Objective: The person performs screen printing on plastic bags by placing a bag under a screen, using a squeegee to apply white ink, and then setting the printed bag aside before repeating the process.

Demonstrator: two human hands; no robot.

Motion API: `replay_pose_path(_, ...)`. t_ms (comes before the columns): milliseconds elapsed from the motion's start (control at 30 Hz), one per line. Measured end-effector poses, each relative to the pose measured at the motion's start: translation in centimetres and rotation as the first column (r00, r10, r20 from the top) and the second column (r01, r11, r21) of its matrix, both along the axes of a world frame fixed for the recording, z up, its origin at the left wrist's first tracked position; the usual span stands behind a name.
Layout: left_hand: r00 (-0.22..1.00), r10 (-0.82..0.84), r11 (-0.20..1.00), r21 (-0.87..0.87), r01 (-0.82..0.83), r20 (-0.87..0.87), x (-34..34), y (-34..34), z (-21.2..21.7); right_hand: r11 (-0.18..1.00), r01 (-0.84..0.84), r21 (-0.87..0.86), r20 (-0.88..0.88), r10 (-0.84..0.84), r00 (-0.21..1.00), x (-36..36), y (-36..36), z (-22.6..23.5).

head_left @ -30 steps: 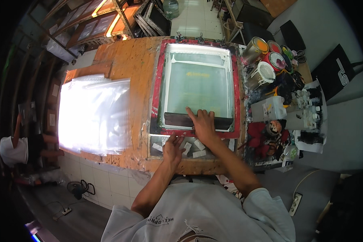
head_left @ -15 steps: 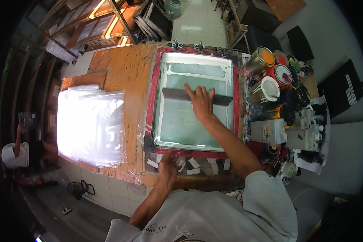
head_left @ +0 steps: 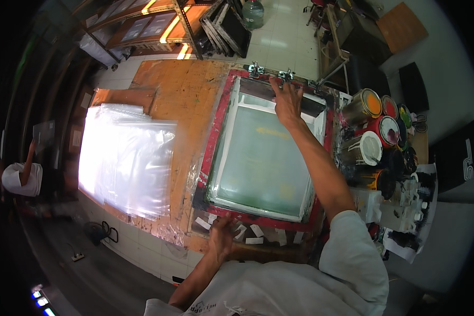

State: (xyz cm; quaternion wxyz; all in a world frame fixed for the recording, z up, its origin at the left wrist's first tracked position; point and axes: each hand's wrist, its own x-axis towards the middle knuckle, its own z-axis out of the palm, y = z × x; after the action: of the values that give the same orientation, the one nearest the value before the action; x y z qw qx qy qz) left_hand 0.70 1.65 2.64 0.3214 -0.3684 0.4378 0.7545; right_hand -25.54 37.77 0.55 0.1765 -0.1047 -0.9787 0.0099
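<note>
Near the surface's point(head_left: 181, 79) far edge, right hand point(head_left: 288, 100) grips dark squeegee point(head_left: 312, 107); left hand point(head_left: 222, 236) touches red frame point(head_left: 219, 126), grip unclear. By the right edge, a can point(head_left: 356, 110) holds orange paint point(head_left: 373, 104).

Dark lettering point(head_left: 208, 308), partly hidden, marks the pale shirt point(head_left: 300, 284); white lettering point(head_left: 467, 159) marks the black panel point(head_left: 450, 163) at right. The yellow mark point(head_left: 271, 132) on the screen point(head_left: 258, 163) is too faint to read.

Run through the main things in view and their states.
Red screen-printing frame, clamped at far edge.
Squeegee, at frame's far end, partly covered.
Right hand, holding squeegee.
Left hand, at frame's near edge, grip unclear.
Clear plastic sheets, stacked unevenly.
Can of orange paint, open.
Dark framed screens, leaning.
</note>
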Motion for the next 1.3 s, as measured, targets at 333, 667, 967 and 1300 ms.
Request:
replay_pose_path(333,0.98,-0.12,0.987,0.085,0.135,-0.159,-0.8,-0.9,1.7,0.988,-0.151,-0.037,-0.002,0.151,0.989,8.4,-6.5,1.5)
replay_pose_path(667,0.945,-0.154,0.972,0.127,0.197,-0.287,-2.5,-1.5,6.5,0.984,-0.071,-0.165,0.096,0.088,0.991,27.2,-20.2,12.9)
replay_pose_path(967,0.651,0.047,0.877,0.344,0.337,-0.757,-8.6,1.8,15.0,0.991,-0.117,0.073,-0.307,0.133,0.942,21.6,-15.7,23.5)
replay_pose_path(1300,0.363,-0.645,0.739,-0.67,0.072,-0.672,-32.3,15.9,-1.4,0.982,-0.132,-0.132,-0.122,0.116,0.986,11.3,-7.6,34.3)
